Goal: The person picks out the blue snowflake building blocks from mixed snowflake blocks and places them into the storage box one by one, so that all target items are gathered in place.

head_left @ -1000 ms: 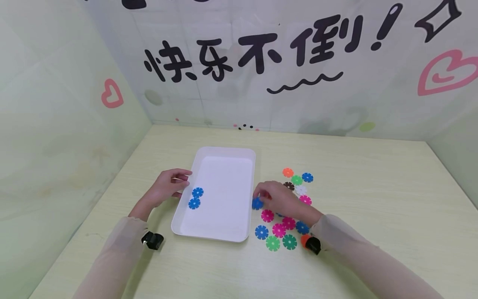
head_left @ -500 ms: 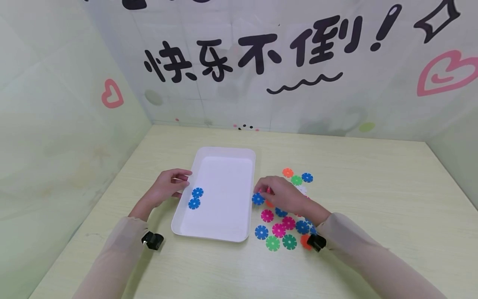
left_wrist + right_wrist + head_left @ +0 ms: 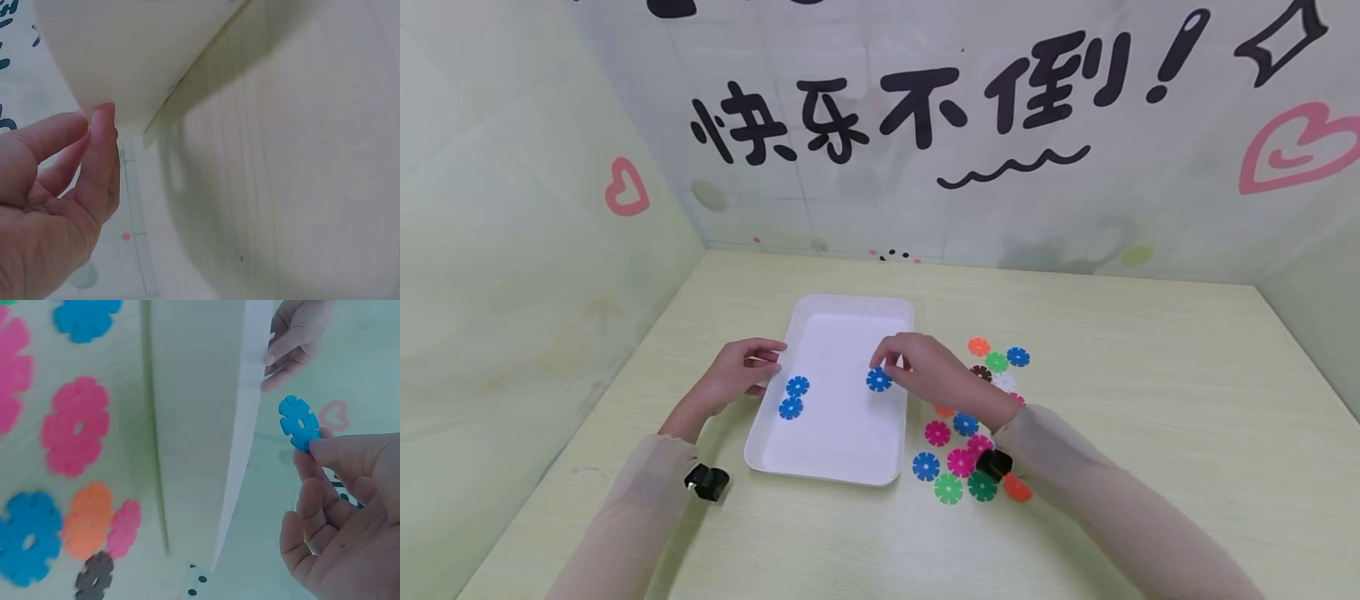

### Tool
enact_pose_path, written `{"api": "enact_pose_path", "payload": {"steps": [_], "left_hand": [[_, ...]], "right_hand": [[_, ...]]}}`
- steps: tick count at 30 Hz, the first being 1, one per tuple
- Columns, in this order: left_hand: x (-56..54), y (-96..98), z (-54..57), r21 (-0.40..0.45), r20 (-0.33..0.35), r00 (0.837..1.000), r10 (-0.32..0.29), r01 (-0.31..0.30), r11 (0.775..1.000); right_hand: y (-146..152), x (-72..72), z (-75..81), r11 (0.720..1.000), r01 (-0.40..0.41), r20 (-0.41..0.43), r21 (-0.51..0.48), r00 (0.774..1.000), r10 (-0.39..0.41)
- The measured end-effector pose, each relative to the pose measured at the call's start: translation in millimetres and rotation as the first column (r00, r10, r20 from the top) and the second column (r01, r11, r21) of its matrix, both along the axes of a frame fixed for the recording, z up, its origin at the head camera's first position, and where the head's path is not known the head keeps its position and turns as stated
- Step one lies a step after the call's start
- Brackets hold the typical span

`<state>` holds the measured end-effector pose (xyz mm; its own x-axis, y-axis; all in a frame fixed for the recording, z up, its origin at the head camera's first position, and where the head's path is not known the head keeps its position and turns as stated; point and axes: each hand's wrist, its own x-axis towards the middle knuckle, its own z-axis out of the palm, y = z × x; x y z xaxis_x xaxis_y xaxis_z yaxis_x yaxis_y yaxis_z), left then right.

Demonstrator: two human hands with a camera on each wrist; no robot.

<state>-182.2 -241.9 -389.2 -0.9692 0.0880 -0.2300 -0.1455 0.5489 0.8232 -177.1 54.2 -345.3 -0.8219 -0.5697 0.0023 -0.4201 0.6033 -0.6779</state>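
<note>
in the head view, a blue disc (image 3: 878, 381) is held by the right hand (image 3: 921, 365) above the white tray (image 3: 827, 454), nearer its right wall than its left. two blue discs (image 3: 791, 408) are seen inside by the left wall, and loose discs (image 3: 948, 488) of several colours are scattered on the surface (image 3: 1112, 358) to the right. if the held disc is let go, it is best lowered flat and close to the tray floor first, so that it is not bounced or rolled.

in the left wrist view, the tray is met near its edge by the fingers (image 3: 103, 137) of the left hand (image 3: 53, 219); whether it is pinched or merely touched cannot be told. light, steady contact would probably suffice.

in the right wrist view, the disc is gripped at its rim between thumb and forefinger, with most of it uncovered. that hold seems sound; hard squeezing should be avoided, since a thin disc may slip.
</note>
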Motion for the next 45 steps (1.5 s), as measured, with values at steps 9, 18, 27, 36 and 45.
{"api": "enact_pose_path", "payload": {"steps": [9,18,27,36,45], "left_hand": [[0.5,1.0,-1.9,-0.008,0.006,1.000,0.018,-0.018,1.000],[-0.3,0.3,0.8,-0.008,0.021,1.000,0.010,-0.010,1.000],[1.2,-3.0,0.9,0.001,0.006,1.000,0.004,-0.004,1.000],[-2.0,-0.8,-1.8,0.006,0.014,1.000,0.022,-0.022,1.000],[-2.4,-1.3,-1.6,0.022,0.010,1.000,0.010,-0.011,1.000]], "right_hand": [[-44,-23.0,-0.7,1.000,0.019,-0.023,-0.005,1.000,-0.019],[-85,-52.1,0.3,0.998,0.067,0.073,0.014,0.995,-0.068],[-117,-65.0,-21.5,0.988,0.151,0.181,-0.029,0.973,-0.143],[-120,-60.0,-50.9,0.970,0.232,0.237,-0.079,0.949,-0.208],[-119,-58.1,-65.8,0.962,0.263,0.232,-0.072,0.943,-0.240]]}}
